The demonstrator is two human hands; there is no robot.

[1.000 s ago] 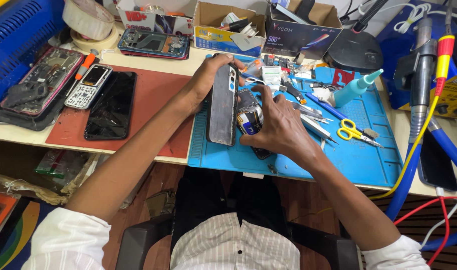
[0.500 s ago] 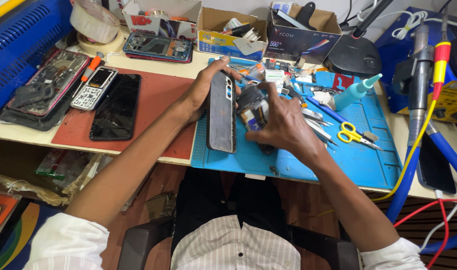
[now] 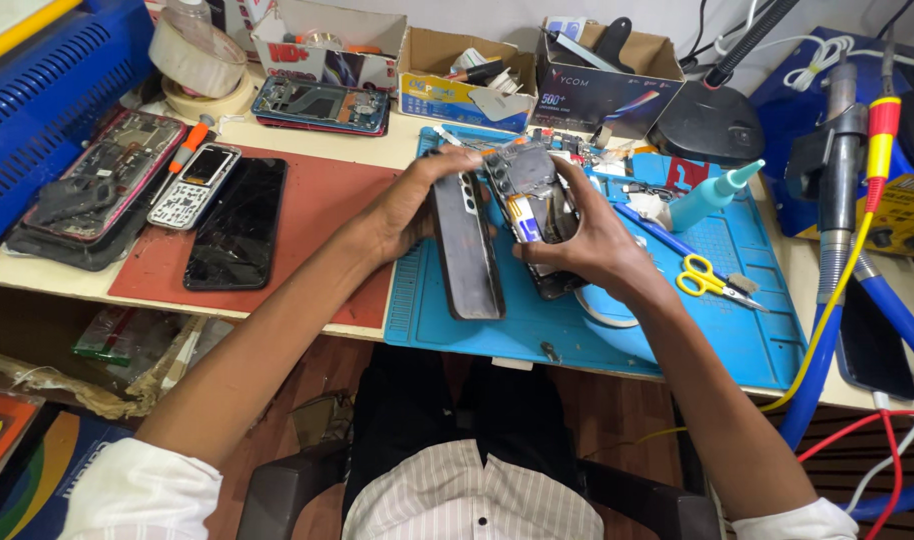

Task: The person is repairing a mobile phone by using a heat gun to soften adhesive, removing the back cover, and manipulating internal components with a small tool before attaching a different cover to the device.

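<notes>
Three open cardboard boxes (image 3: 464, 75) behind hands (image 3: 497, 215).

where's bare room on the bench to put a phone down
Free: blue mat below the yellow scissors; red mat between the black phone and left hand. Crowded: the mat's top edge, boxes behind, and around the right hand.

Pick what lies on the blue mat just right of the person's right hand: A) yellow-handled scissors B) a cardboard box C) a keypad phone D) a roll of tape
A: the yellow-handled scissors lie on the blue mat just right of the right hand, which holds an opened phone.
</notes>
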